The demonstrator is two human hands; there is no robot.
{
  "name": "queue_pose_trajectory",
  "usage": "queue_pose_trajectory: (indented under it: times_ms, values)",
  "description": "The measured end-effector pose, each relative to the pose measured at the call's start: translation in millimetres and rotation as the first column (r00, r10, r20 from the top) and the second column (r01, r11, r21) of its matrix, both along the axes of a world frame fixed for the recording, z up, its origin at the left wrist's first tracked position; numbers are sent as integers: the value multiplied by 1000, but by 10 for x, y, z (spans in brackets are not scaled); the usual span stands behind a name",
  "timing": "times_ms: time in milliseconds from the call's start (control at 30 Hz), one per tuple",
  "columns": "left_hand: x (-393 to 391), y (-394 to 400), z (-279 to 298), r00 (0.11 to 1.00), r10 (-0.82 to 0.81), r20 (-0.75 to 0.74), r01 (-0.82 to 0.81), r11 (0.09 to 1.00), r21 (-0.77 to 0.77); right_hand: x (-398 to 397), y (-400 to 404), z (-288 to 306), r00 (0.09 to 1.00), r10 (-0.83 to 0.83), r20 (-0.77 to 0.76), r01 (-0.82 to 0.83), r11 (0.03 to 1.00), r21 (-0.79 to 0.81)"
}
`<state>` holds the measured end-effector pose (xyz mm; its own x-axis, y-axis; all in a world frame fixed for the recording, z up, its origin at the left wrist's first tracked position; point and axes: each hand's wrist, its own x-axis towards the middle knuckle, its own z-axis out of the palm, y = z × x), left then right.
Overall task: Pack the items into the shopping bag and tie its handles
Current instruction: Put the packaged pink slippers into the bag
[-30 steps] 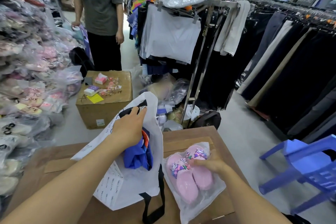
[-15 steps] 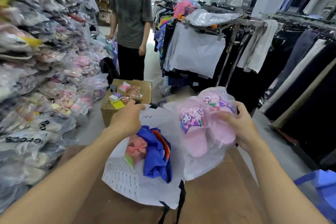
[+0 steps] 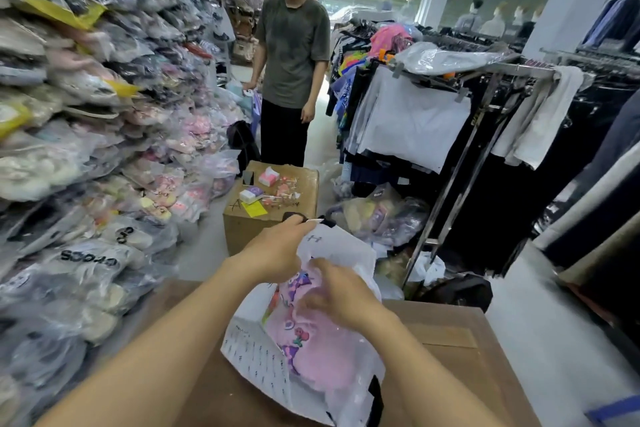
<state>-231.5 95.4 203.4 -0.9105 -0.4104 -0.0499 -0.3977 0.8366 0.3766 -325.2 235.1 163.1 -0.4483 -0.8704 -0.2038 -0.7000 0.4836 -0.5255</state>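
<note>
Both hands seemingly gripping bag

The right hand has moved the pink slippers off the table and into the shopping bag.

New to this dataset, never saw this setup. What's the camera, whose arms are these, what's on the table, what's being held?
No robot here: a person wears one wide-angle camera on the head, looking forward and down, so the two forearms are their own. On the brown table lies a white shopping bag. The left hand holds up the bag's top edge near its black handle. The right hand pushes pink slippers in clear plastic wrap into the opening. Beyond the table stands a cardboard box with small items on it, and another person.
</note>
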Motion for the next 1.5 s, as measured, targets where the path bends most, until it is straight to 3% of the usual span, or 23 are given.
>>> queue_pose_trajectory:
  times_ms: [167, 300, 433, 600, 667, 733, 800, 867, 933, 1000, 1133, 1233, 1367, 1500]
  values:
    - [64, 6, -77, 996, -91, -19, 92, 995, 33, -23, -364, -314, 986, -152, 65, 153, 988, -6]
    - [109, 42, -111, 990, -142, 5, 142, 990, -18, -78, -355, -419, 981, -74, -179, 107, 978, 182]
    - [55, 108, -67, 1000, -16, -5, 16, 996, -89, -116, -301, -398, 965, -188, -183, 194, 981, 16]
    - [-177, 178, -12, 990, 129, 49, -117, 974, -193, -113, -1, -133, 931, -170, -322, 96, 968, -233]
    - [-260, 193, -9, 985, 161, 62, -144, 965, -219, -173, 226, -63, 929, -222, -295, 155, 960, -232]
    - [-325, 211, -3, 980, 184, 72, -162, 957, -241, -253, 466, -74, 927, -270, -261, 242, 961, -136]
    - [-372, 226, -5, 977, 200, 77, -176, 954, -244, -321, 672, -158, 935, -272, -228, 297, 951, 84]
    - [-407, 233, -16, 975, 212, 69, -190, 952, -238, -338, 839, -287, 968, -198, -157, 245, 891, 382]
    - [-419, 250, -25, 972, 226, 62, -207, 951, -229, -293, 961, -454, 980, -197, 36, 135, 785, 604]
    - [-415, 253, -30, 972, 229, 54, -212, 952, -221, -203, 1036, -616, 951, -212, 224, 17, 761, 649]
    - [-334, 107, -19, 973, 228, 39, -215, 954, -210, -182, 1016, -663, 842, -286, 457, 38, 877, 479]
    - [-253, -17, 44, 985, 152, 78, -140, 981, -134, -356, 867, -392, 799, -318, 510, 221, 945, 242]
    - [-145, -98, 158, 996, 30, 81, -25, 998, -54, -530, 520, 38, 887, -310, 341, 346, 937, -49]
    - [-35, -80, 296, 995, 79, 64, -82, 996, 46, -543, 144, 332, 912, -283, 296, 346, 919, -187]
